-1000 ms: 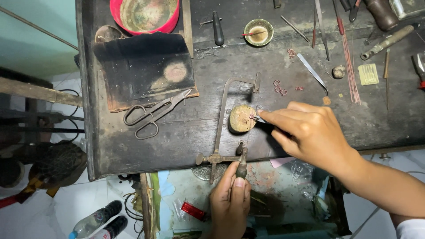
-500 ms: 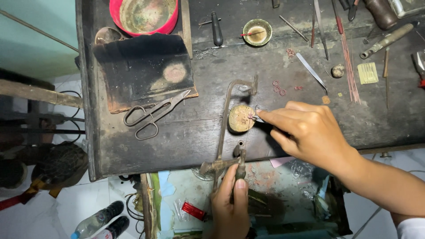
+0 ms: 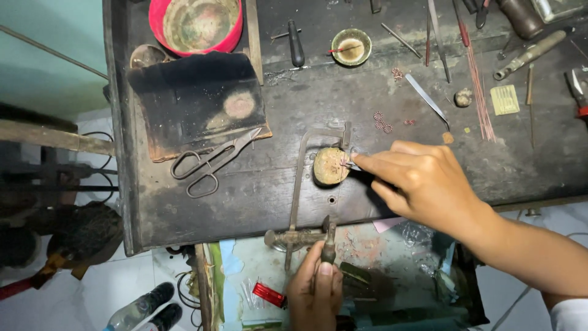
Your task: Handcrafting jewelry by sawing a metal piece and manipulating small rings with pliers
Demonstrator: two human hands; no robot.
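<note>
— While the saw frame (image 3: 304, 184) runs lengthwise from handle toward the far bench, where does the work sit?
— At its far end. Right hand (image 3: 422, 178) pinches a tiny piece, too small to identify, against the round wooden peg (image 3: 331, 166); blade meets it there. Left hand (image 3: 317, 288) is clenched on the saw handle (image 3: 329, 240), nearer the body, below the bench edge.
— Containers?
— Beyond the right-hand pinch: small green bowl (image 3: 351, 46) holding pale residue and a red-tipped stick. Further left, red bowl (image 3: 196, 24), grimy, nothing loose visible. Copper rings (image 3: 382, 122) lie just beyond the fingertips.
</note>
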